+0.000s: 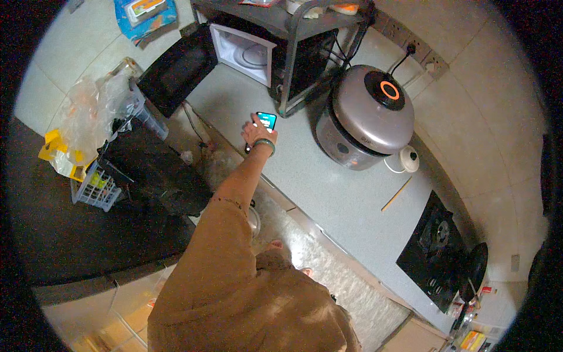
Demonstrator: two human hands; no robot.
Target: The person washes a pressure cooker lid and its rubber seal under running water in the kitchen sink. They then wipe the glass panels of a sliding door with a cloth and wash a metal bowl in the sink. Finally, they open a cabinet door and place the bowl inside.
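Note:
My left hand [259, 133], with a green bangle at the wrist, is over a smartphone [266, 119] on the grey countertop [308, 171]. The phone's screen is lit. Its left edge is at my index finger and its lower right at my thumb. My palm hides the phone's lower part, and whether the phone is lifted at all cannot be seen. A small dark item [248, 148] is partly visible beside my wrist at the counter's front edge. My right hand is out of view.
A microwave oven with its door [242, 53] swung out stands under a metal rack [292, 57]. Right of it are a large silver electric cooker [374, 114], a chopstick-like stick [396, 193] and a black gas hob [433, 246]. Plastic bags [85, 114] and a basket [97, 189] lie left.

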